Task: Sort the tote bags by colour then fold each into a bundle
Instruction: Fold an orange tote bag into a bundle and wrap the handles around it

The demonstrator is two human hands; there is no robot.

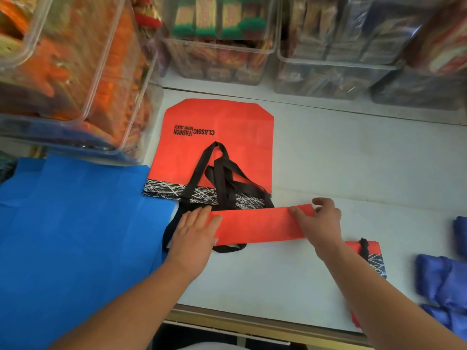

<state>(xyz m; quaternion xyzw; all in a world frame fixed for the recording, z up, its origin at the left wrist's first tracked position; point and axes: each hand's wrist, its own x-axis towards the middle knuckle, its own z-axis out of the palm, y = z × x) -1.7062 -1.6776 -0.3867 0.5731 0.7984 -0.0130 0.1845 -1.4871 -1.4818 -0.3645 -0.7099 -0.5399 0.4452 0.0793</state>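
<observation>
A red tote bag folded into a long narrow strip [257, 224] lies across the white table, its black handle loop showing below the strip. My left hand [194, 229] lies flat on the strip's left end, fingers straight. My right hand [319, 221] pinches the strip's right end between thumb and fingers. Behind the strip a flat red tote bag [219, 145] with black handles and "CLASSIC FASHION" print lies spread out. A flat blue tote bag [75, 223] covers the left side.
A folded red bundle [374, 253] sits partly under my right forearm. Folded blue bundles [444, 281] lie at the right edge. Clear plastic bins of packaged goods [217, 39] stand along the back and overhang the left. The table's front edge [252, 322] is near me.
</observation>
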